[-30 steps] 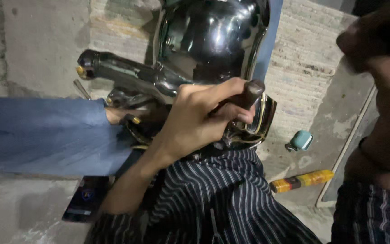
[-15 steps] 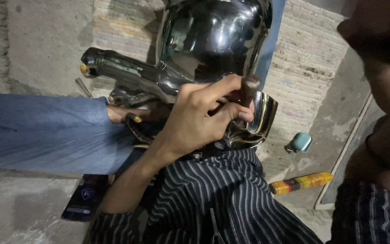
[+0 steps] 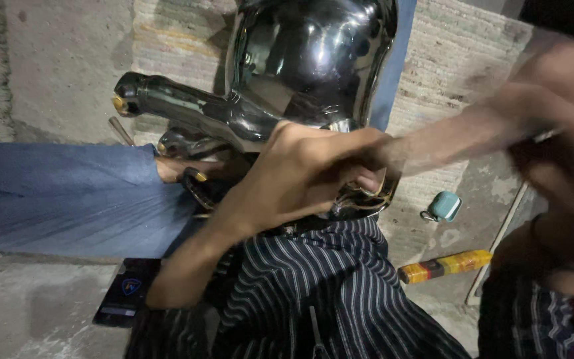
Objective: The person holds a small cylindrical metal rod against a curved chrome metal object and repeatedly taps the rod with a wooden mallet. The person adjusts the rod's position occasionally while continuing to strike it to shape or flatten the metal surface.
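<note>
- While the chrome fuel tank fills the upper middle of the frame, the left hand sits at centre, fingers curled narrow against the tank's lower edge; what they enclose cannot be told.
- The right hand is a blur at the right edge, its grip unreadable.
- Another person's blue sleeve reaches in from the left.
- A teal case and a yellow-orange tube lie at lower right.

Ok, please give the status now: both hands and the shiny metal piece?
Left hand clenched on the chrome metal piece. Right hand blurred, grip unclear. Small teal case lies beside, apart.
</note>
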`<state>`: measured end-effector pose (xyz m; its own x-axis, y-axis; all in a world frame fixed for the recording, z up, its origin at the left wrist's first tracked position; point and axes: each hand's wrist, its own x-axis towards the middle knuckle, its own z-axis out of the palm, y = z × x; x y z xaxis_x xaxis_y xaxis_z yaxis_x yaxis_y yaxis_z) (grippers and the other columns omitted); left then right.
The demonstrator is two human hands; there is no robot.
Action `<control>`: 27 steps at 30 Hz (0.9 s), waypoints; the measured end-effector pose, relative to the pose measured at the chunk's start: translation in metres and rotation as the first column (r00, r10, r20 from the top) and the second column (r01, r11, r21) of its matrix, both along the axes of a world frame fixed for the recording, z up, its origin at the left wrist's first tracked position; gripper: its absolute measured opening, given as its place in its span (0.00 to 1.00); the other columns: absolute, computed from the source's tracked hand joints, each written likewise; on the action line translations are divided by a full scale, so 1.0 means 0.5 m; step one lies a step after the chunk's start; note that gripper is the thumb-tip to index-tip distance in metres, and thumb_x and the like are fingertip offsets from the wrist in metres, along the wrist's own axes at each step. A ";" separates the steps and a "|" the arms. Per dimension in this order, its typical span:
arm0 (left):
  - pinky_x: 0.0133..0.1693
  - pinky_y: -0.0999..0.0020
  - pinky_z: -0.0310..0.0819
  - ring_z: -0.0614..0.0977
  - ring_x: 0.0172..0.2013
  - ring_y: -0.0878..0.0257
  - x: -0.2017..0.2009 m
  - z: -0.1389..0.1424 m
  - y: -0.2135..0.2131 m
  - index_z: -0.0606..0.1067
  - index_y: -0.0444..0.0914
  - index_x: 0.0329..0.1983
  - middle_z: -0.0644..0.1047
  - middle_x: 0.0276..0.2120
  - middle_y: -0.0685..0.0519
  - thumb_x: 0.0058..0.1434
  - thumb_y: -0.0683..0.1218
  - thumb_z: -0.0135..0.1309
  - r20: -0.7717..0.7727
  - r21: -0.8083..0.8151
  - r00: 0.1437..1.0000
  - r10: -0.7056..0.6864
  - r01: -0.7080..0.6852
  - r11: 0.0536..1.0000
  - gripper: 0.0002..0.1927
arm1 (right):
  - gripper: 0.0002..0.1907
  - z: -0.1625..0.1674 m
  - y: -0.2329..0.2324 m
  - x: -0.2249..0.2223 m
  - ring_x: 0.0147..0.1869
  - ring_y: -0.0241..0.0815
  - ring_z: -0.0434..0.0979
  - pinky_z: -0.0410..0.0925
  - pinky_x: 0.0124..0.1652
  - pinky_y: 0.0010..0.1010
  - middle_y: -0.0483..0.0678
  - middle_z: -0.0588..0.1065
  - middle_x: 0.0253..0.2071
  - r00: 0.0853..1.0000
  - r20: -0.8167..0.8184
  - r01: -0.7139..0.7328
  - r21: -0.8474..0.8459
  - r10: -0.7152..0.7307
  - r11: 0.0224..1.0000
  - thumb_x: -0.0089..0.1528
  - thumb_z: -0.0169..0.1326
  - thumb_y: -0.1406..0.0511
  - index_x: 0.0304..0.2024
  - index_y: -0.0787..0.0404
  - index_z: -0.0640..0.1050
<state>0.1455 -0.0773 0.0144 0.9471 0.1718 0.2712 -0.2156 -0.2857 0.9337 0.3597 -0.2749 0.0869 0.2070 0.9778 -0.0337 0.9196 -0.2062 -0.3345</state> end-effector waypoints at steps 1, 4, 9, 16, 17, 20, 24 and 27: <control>0.35 0.71 0.85 0.87 0.32 0.65 0.006 -0.001 0.003 0.77 0.37 0.57 0.84 0.36 0.51 0.70 0.44 0.59 0.006 -0.016 0.999 -0.039 0.039 0.999 0.14 | 0.20 -0.008 -0.014 -0.002 0.52 0.52 0.77 0.72 0.51 0.39 0.61 0.74 0.52 1.000 -0.004 0.009 0.043 -0.009 0.999 0.66 0.51 0.73 0.62 0.69 0.71; 0.27 0.72 0.78 0.83 0.25 0.68 0.018 0.006 0.010 0.79 0.44 0.55 0.82 0.29 0.57 0.69 0.48 0.60 -0.029 -0.047 0.984 -0.177 0.175 0.983 0.13 | 0.17 -0.044 -0.059 -0.003 0.51 0.51 0.76 0.71 0.50 0.39 0.59 0.73 0.49 0.989 -0.080 0.145 0.286 -0.127 0.947 0.67 0.53 0.73 0.59 0.67 0.72; 0.19 0.67 0.63 0.72 0.14 0.68 0.052 0.031 0.031 0.80 0.51 0.53 0.73 0.17 0.60 0.69 0.46 0.61 -0.072 0.086 0.910 -0.409 0.414 0.906 0.11 | 0.13 -0.113 -0.109 -0.017 0.48 0.51 0.74 0.68 0.48 0.38 0.57 0.72 0.43 0.981 0.073 0.123 0.477 -0.179 0.870 0.68 0.57 0.72 0.54 0.65 0.72; 0.20 0.67 0.66 0.74 0.15 0.67 0.067 0.051 0.027 0.77 0.50 0.58 0.74 0.16 0.58 0.58 0.45 0.64 -0.060 0.211 0.897 -0.439 0.441 0.872 0.23 | 0.11 -0.141 -0.137 -0.069 0.46 0.48 0.71 0.64 0.48 0.39 0.52 0.72 0.37 0.907 -0.248 0.422 0.571 -0.341 0.704 0.69 0.62 0.71 0.49 0.60 0.72; 0.20 0.65 0.66 0.75 0.16 0.66 0.066 0.053 0.024 0.77 0.49 0.58 0.75 0.17 0.57 0.58 0.45 0.65 -0.065 0.229 0.903 -0.424 0.427 0.875 0.23 | 0.13 -0.146 -0.135 -0.070 0.47 0.47 0.70 0.63 0.48 0.40 0.50 0.73 0.38 0.912 -0.249 0.411 0.580 -0.327 0.704 0.69 0.62 0.71 0.50 0.59 0.71; 0.20 0.70 0.72 0.80 0.20 0.67 0.064 0.060 0.016 0.77 0.47 0.59 0.80 0.23 0.57 0.55 0.40 0.63 -0.107 0.264 0.913 -0.392 0.407 0.875 0.27 | 0.21 -0.161 -0.121 -0.059 0.53 0.55 0.70 0.62 0.55 0.49 0.49 0.75 0.39 0.973 0.174 0.031 0.553 -0.151 0.833 0.67 0.66 0.72 0.54 0.60 0.67; 0.45 0.70 0.85 0.88 0.41 0.64 0.025 0.069 0.038 0.75 0.44 0.58 0.84 0.43 0.53 0.67 0.41 0.62 0.226 0.243 0.958 -0.175 0.118 0.963 0.17 | 0.25 -0.176 -0.084 -0.076 0.55 0.50 0.74 0.69 0.56 0.43 0.46 0.75 0.42 0.909 -0.285 0.417 0.636 -0.305 0.649 0.69 0.62 0.70 0.62 0.55 0.64; 0.46 0.73 0.86 0.90 0.43 0.65 -0.045 0.061 0.066 0.76 0.38 0.57 0.84 0.44 0.51 0.71 0.34 0.50 0.029 -0.162 0.999 0.021 -0.016 0.987 0.14 | 0.27 -0.177 -0.052 -0.113 0.46 0.41 0.75 0.74 0.52 0.40 0.42 0.72 0.39 0.557 -0.779 0.795 0.402 -0.288 0.454 0.69 0.58 0.68 0.65 0.52 0.60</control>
